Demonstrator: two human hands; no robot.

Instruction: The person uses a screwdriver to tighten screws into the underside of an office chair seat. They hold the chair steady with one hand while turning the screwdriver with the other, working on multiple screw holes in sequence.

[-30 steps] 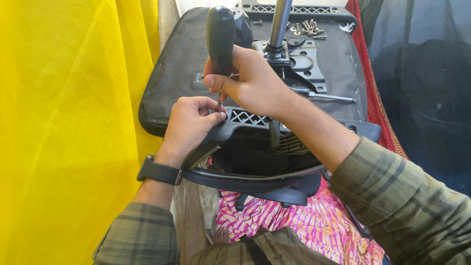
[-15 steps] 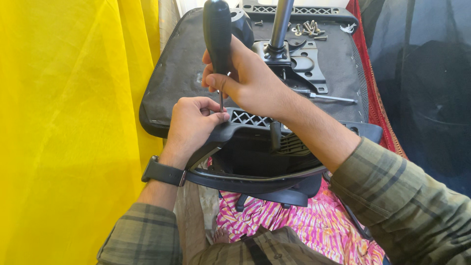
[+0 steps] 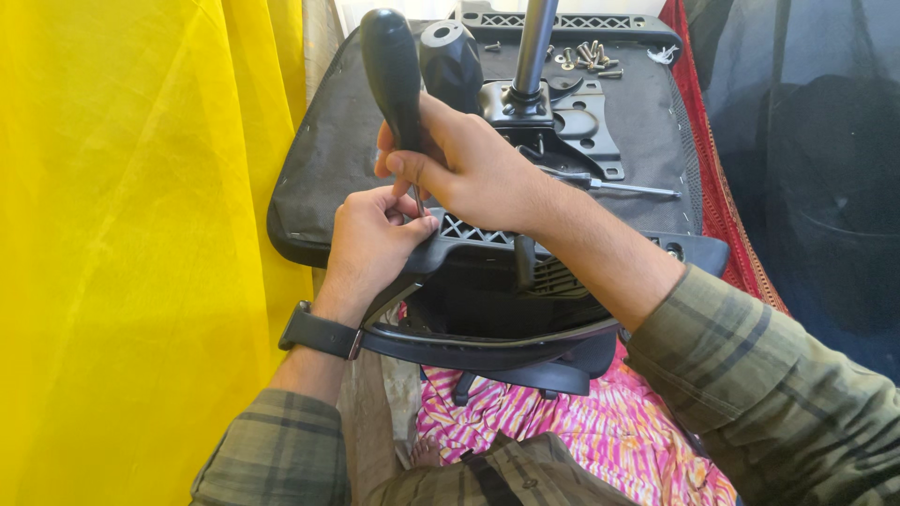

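Gripping a black-handled screwdriver [image 3: 394,80] upright, right hand [image 3: 478,164] fingers closed round its grip | left hand [image 3: 370,244] pinching the shaft tip at the black plastic chair bracket [image 3: 487,239] | upturned black seat base [image 3: 319,178], loose silver screws [image 3: 586,54] beyond.

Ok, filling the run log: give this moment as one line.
right hand: grips black screwdriver upright | left hand: steadies its tip at chair bracket | loose screws: on seat underside
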